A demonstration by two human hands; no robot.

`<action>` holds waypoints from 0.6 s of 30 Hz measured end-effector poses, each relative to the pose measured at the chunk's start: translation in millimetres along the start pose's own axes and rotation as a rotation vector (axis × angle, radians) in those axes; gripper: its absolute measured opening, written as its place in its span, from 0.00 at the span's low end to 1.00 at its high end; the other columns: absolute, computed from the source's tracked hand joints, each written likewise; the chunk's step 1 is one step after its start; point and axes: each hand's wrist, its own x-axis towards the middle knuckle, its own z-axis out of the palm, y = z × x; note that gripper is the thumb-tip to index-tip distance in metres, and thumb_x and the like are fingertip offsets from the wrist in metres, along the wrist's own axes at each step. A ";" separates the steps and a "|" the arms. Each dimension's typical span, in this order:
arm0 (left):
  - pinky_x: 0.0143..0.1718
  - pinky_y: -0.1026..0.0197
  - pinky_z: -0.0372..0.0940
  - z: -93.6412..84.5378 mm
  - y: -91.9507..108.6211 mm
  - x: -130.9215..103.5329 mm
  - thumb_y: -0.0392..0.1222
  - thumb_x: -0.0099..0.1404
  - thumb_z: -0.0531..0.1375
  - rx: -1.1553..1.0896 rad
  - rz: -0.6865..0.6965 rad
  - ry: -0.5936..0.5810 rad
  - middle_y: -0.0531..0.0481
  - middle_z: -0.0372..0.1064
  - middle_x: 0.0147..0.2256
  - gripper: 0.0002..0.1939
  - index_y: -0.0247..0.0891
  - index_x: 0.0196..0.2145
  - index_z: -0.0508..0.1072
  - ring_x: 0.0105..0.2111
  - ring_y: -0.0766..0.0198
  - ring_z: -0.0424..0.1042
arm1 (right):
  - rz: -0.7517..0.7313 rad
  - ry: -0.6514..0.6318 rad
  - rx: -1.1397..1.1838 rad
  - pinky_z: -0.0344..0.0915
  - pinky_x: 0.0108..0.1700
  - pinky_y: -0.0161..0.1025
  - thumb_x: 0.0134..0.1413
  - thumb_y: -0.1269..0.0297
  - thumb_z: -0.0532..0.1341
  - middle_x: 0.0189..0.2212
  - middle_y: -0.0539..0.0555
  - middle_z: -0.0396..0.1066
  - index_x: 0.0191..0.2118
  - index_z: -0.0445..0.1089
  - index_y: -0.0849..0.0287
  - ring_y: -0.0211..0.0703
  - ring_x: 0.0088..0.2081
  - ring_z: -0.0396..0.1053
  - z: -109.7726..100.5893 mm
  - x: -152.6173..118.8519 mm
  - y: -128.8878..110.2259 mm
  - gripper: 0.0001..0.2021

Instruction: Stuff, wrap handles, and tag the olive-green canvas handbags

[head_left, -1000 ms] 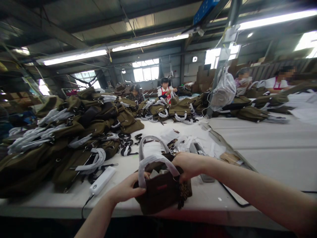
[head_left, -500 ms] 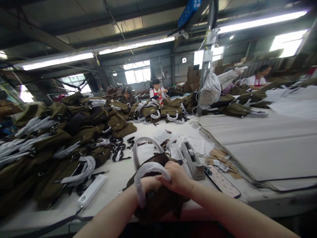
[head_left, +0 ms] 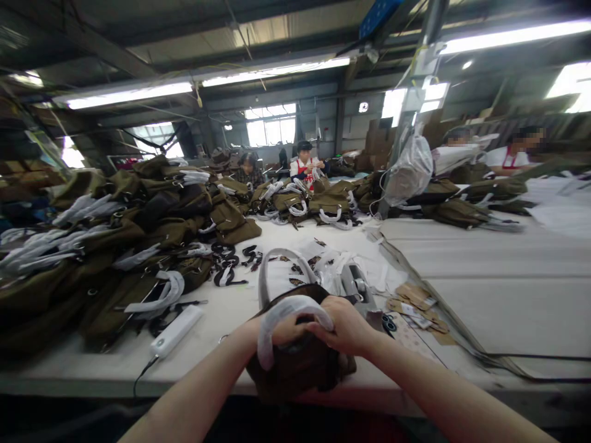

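Note:
A dark olive bag stands at the table's front edge, its two handles wrapped in white. The near handle arches over my left hand, whose fingers are at the bag's upper part and mostly hidden. My right hand is closed on the bag's top edge at the right, its thumb pointing toward my left hand. Both hands nearly meet under the near handle. The far handle stands upright behind them.
A large heap of olive bags fills the left. A white device with a cord lies nearer. Right of the bag are a tape dispenser, a phone and brown tags. People sit beyond.
The view has shifted, so the scene appears further right. My right hand and forearm now cover more of the phone. Both hands remain at the bag's top.

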 end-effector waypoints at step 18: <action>0.53 0.45 0.58 40.0 -40.0 -95.3 0.45 0.58 0.60 0.517 -0.069 0.068 0.46 0.77 0.30 0.08 0.40 0.30 0.77 0.35 0.54 0.75 | 0.070 -0.280 0.080 0.58 0.39 0.41 0.55 0.62 0.59 0.28 0.52 0.71 0.28 0.68 0.58 0.45 0.34 0.66 -11.2 -18.2 -14.9 0.08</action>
